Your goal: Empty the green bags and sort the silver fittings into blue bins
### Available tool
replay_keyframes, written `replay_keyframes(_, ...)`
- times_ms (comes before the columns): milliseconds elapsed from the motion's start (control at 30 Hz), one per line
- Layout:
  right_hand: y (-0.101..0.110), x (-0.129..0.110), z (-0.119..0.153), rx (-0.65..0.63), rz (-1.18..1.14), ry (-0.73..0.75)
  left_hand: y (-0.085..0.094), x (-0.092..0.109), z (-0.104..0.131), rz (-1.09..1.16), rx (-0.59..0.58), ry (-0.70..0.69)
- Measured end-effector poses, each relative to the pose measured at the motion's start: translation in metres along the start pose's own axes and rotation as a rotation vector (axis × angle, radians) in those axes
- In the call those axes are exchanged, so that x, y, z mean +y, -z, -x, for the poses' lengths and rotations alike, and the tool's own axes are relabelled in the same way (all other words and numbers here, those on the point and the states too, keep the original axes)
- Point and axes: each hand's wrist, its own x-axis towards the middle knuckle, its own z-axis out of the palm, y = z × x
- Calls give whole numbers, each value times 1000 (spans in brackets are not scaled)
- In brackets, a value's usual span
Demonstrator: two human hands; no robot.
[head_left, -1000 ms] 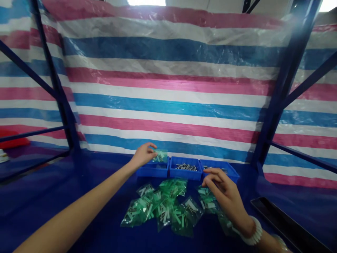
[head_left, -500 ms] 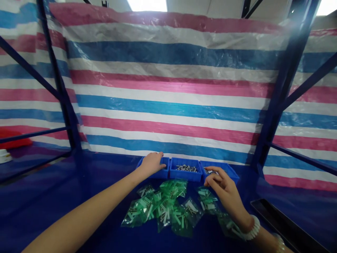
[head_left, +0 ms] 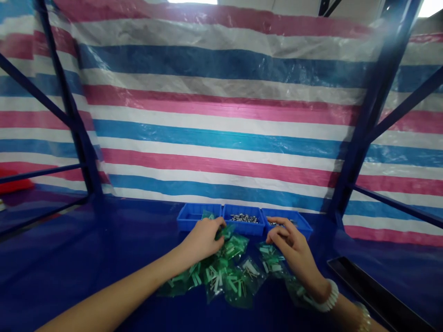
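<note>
My left hand [head_left: 205, 237] reaches over the pile of small clear-green plastic bags [head_left: 235, 246], its fingers closed on one bag whose green edge [head_left: 208, 215] shows above the knuckles. White plugs and thin screws show inside several of the bags. My right hand [head_left: 292, 246] is at the front of the right blue bin [head_left: 302, 223], fingers curled and thumb drawn in. What they hold, if anything, is hidden. Small metal parts lie in that bin, partly behind the fingers. The middle blue bin [head_left: 242, 228] holds many small metal pieces. The left blue bin [head_left: 187, 224] stands just beyond my left hand.
A dark flat phone-like device [head_left: 374, 290] lies on the blue table [head_left: 138, 226] at the right. Blue metal posts [head_left: 360, 138] rise on both sides, and a striped plastic sheet [head_left: 221, 138] hangs behind the bins. A red item [head_left: 15, 182] is at far left.
My left hand has come out of the left bin, moving toward me and right onto the bags, and now grips one. My right hand stays almost in place. The view has tilted slightly.
</note>
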Motion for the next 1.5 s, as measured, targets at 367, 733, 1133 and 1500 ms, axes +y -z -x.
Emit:
replay_keyframes(367,-4,-2,2,-67,-8,-4,10,3,-4,344,-62,-51)
replay_keyframes(733,-17,-14,13,-445,-352,-228,2,43,24,1061,-109,154)
replay_keyframes(1133,-6,-23,25,-31,374,766,6,40,45,244,470,-834)
replay_keyframes(1500,-6,-25,25,-5,366,666,-3,37,39,512,336,-408)
